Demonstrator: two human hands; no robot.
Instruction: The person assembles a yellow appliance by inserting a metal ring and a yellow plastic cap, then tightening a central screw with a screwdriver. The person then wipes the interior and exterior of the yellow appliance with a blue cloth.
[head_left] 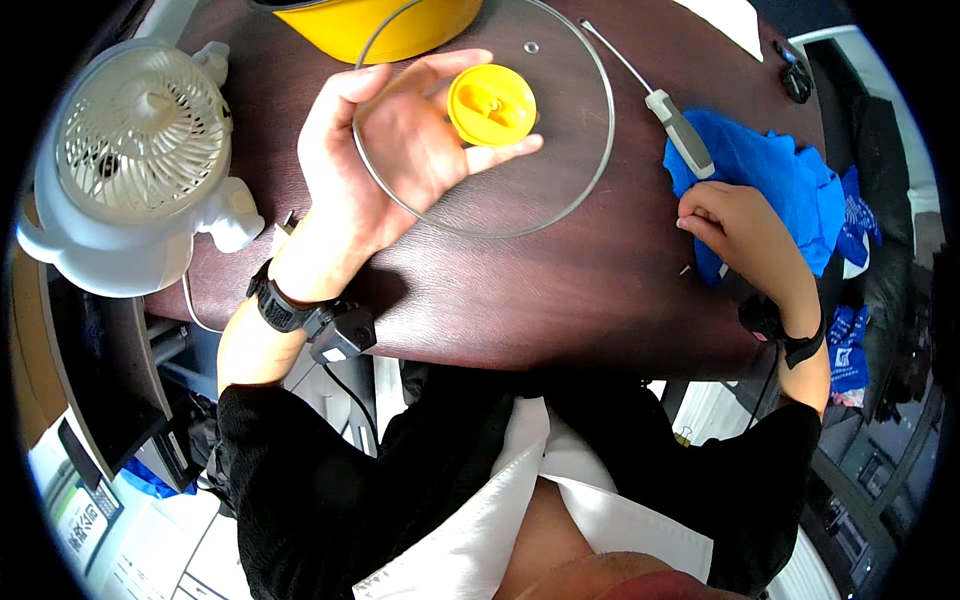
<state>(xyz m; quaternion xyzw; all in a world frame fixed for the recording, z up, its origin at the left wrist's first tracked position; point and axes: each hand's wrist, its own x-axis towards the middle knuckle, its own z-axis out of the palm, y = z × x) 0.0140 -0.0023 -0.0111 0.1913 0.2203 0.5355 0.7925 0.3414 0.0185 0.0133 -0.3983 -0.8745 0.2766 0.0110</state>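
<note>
white fan (145,135): is standing at left. left hand (405,150): is facing palm-up under a clear lid (565,165), its grip clamping the yellow knob (491,105) at upper centre, presumably steadying it from below. screwdriver (680,135): is lying at the desk's (520,290) upper right, seemingly within reach. right hand (740,230): is poising beside blue cloth (785,175), grip pinching together; cannot tell what, if anything, it holds.

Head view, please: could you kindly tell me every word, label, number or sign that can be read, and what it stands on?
Green-and-white panel, lower left: dark characters, too small and slanted to read surely.
Blue item, far right: white marks, too small and blurred.
Yellow round part in the left hand: no readable print.
</note>
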